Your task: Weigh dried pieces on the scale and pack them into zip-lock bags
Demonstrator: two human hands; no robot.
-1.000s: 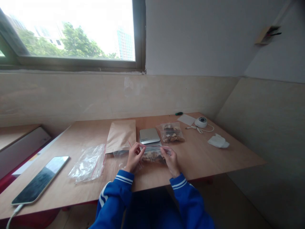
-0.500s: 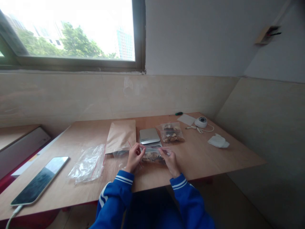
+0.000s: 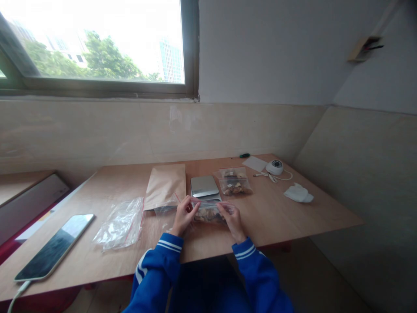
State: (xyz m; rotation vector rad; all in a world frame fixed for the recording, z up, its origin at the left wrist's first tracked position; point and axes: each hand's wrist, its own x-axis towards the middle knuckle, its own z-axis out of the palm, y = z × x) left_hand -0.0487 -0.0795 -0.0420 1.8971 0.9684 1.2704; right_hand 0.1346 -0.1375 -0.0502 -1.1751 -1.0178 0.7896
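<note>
Between my hands is a clear zip bag [image 3: 210, 214] with brown and pale dried pieces inside. My left hand [image 3: 184, 215] pinches its top edge at the left end. At the right end, my right hand [image 3: 232, 219] pinches the same edge between thumb and finger. Just behind the bag stands a small silver digital scale [image 3: 204, 187], its front partly covered by the bag. Another clear zip bag [image 3: 235, 181] of dried pieces lies right of the scale. Beside my left hand, an empty clear bag [image 3: 165, 210] overlaps the brown paper pouch [image 3: 167, 184].
Several flat clear bags [image 3: 120, 224] lie on the wooden table [image 3: 270, 217] at left, near a phone [image 3: 55, 247] with a cable plugged in. At the right are a white dome camera [image 3: 274, 168], crumpled tissue [image 3: 299, 193], a white sheet [image 3: 254, 164] and a green-handled screwdriver [image 3: 244, 155].
Both hands stay nearly in place, still pinching the bag's top edge. The edge between them looks slightly shifted; nothing else has visibly moved.
</note>
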